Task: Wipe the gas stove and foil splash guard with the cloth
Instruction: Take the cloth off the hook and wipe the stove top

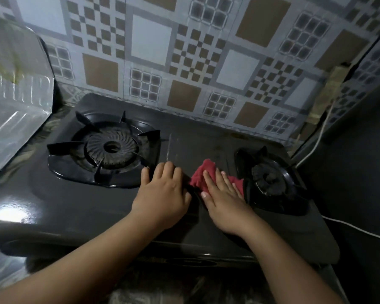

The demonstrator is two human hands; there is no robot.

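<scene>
A black two-burner gas stove point(75, 207) fills the middle of the view. A red cloth point(203, 172) lies bunched on the stove top between the two burners. My right hand point(222, 198) presses flat on the cloth, fingers stretched out. Just left of the cloth, my left hand point(162, 194) rests palm-down on the bare stove top, fingers together, holding nothing. The silver foil splash guard point(15, 110) stands upright along the stove's left side, with a yellowish smear near its top.
The large left burner point(110, 148) and the smaller right burner point(270, 178) carry raised black pan supports. A patterned tile wall point(184, 62) runs behind the stove. A white cable point(316, 141) hangs down at the right, beside a dark surface.
</scene>
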